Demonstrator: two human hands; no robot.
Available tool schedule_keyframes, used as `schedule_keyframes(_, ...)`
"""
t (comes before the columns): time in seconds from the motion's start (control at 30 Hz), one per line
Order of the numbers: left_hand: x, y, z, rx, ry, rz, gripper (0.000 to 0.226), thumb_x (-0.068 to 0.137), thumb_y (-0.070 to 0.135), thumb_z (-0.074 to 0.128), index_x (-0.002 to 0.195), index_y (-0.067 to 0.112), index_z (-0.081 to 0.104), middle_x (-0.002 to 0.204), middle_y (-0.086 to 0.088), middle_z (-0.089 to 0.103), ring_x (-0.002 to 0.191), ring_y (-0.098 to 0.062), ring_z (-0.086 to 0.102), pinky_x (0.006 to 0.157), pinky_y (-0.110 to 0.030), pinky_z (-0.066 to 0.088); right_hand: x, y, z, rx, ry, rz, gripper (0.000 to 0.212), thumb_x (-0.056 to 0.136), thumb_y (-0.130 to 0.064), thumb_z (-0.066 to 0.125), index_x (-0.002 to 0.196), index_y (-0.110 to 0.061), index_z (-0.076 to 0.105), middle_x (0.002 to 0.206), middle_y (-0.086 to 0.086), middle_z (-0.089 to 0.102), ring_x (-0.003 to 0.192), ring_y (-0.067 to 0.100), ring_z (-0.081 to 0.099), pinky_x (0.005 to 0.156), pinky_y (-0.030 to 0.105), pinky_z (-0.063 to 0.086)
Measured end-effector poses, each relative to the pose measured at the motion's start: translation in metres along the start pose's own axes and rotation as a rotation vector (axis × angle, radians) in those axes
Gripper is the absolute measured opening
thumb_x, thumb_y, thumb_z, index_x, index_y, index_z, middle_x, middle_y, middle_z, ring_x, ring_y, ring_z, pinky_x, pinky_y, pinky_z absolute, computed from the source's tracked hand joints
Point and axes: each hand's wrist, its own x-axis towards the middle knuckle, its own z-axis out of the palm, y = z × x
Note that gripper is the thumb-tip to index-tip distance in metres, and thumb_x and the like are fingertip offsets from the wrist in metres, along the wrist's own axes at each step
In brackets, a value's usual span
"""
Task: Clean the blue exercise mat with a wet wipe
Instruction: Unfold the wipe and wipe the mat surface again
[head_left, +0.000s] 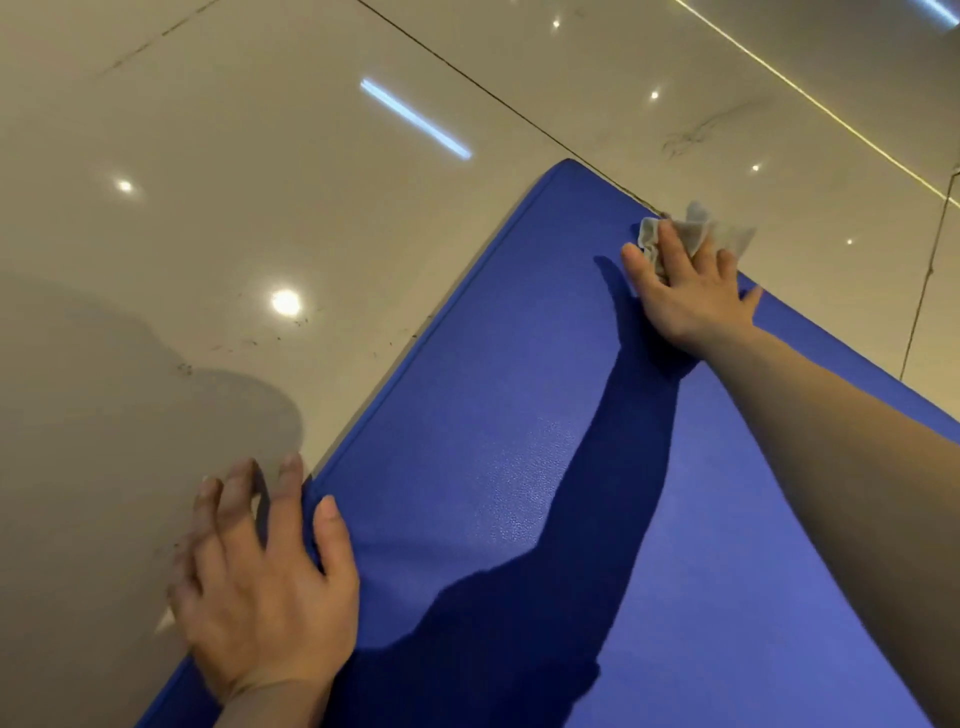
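Right now I am pressing the wet wipe (691, 236) under my flat right hand (685, 291) near the blue mat's (493, 441) far corner, while my left hand (265, 582), fingers spread, is bracing across its left edge and the floor (208, 208).

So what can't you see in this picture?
- Head view: most of the wet wipe lies under the right hand.
- Blue exercise mat: near end cut off by the frame's bottom edge.
- Left hand: fingertips blurred on the floor tiles.
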Motion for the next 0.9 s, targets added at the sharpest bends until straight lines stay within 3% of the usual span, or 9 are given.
schedule_keyframes(0.1,0.0,0.004,-0.004,0.003,-0.013,-0.002,0.058,0.093,0.043,0.03,0.133,0.011,0.058,0.139,-0.022,0.049,0.133,-0.042,0.039,0.096,-0.064,0.035,-0.017,-0.033,0.012,0.18,0.045,0.03,0.082,0.092,-0.075,0.019,0.157,-0.028,0.003,0.164,0.007,-0.01,0.15,0.027,-0.013,0.12,0.049,-0.009)
schedule_keyframes(0.17,0.0,0.006,-0.005,0.016,-0.022,-0.013,0.057,0.093,0.042,0.03,0.132,0.012,0.058,0.139,-0.021,0.049,0.134,-0.042,0.039,0.095,-0.063,0.035,-0.035,-0.056,0.025,0.145,0.053,-0.041,0.084,0.092,-0.074,0.02,0.157,-0.024,0.002,0.164,0.008,-0.012,0.15,0.027,-0.014,0.12,0.047,-0.011)
schedule_keyframes(0.3,0.0,0.002,-0.003,0.017,-0.027,-0.015,0.057,0.092,0.043,0.03,0.132,0.013,0.058,0.14,-0.02,0.049,0.133,-0.042,0.04,0.096,-0.061,0.036,-0.097,-0.082,0.06,0.007,0.047,-0.379,0.085,0.089,-0.076,0.02,0.157,-0.029,0.002,0.163,0.003,-0.014,0.149,0.023,-0.017,0.117,0.042,-0.016)
schedule_keyframes(0.4,-0.002,0.001,-0.001,0.037,0.007,0.0,0.055,0.093,0.04,0.032,0.13,0.011,0.059,0.137,-0.021,0.05,0.13,-0.043,0.043,0.094,-0.061,0.038,-0.16,-0.081,0.086,0.033,-0.041,-0.67,0.088,0.081,-0.084,0.009,0.156,-0.037,0.006,0.162,-0.007,-0.018,0.146,0.015,-0.026,0.115,0.04,-0.023)
schedule_keyframes(0.47,-0.001,0.003,0.0,0.043,0.008,-0.012,0.055,0.093,0.04,0.032,0.13,0.011,0.06,0.137,-0.021,0.051,0.13,-0.043,0.043,0.094,-0.062,0.039,-0.172,-0.073,0.092,-0.026,-0.077,-0.76,0.086,0.08,-0.085,0.002,0.154,-0.041,0.009,0.161,-0.011,-0.018,0.147,0.014,-0.025,0.115,0.043,-0.023)
schedule_keyframes(0.57,0.001,0.005,-0.003,0.028,-0.011,-0.041,0.055,0.093,0.043,0.03,0.13,0.014,0.06,0.138,-0.019,0.051,0.132,-0.041,0.041,0.097,-0.062,0.037,-0.142,-0.073,0.079,-0.138,-0.048,-0.758,0.084,0.076,-0.086,-0.005,0.15,-0.05,0.003,0.16,-0.016,-0.018,0.148,0.01,-0.02,0.114,0.048,-0.024)
schedule_keyframes(0.63,0.0,0.005,-0.003,0.027,-0.023,-0.037,0.056,0.093,0.043,0.029,0.131,0.015,0.059,0.139,-0.019,0.05,0.133,-0.041,0.041,0.098,-0.062,0.036,-0.11,-0.08,0.065,-0.187,-0.046,-0.701,0.082,0.075,-0.085,0.001,0.15,-0.05,0.0,0.16,-0.016,-0.019,0.147,0.009,-0.021,0.115,0.049,-0.023)
schedule_keyframes(0.77,0.001,0.002,-0.004,0.045,-0.046,-0.011,0.057,0.094,0.044,0.028,0.133,0.015,0.057,0.14,-0.019,0.049,0.133,-0.041,0.04,0.096,-0.063,0.037,-0.061,-0.097,0.044,-0.205,-0.066,-0.544,0.077,0.088,-0.078,0.013,0.155,-0.041,0.002,0.162,-0.011,-0.017,0.147,0.011,-0.021,0.115,0.05,-0.021)
schedule_keyframes(0.9,0.0,0.002,-0.004,0.049,-0.059,-0.011,0.057,0.093,0.043,0.03,0.133,0.014,0.058,0.14,-0.019,0.049,0.133,-0.041,0.039,0.094,-0.065,0.038,-0.072,-0.105,0.055,-0.201,0.013,-0.518,0.089,0.085,-0.079,0.01,0.156,-0.029,-0.003,0.163,-0.001,-0.014,0.148,0.016,-0.021,0.117,0.046,-0.019)
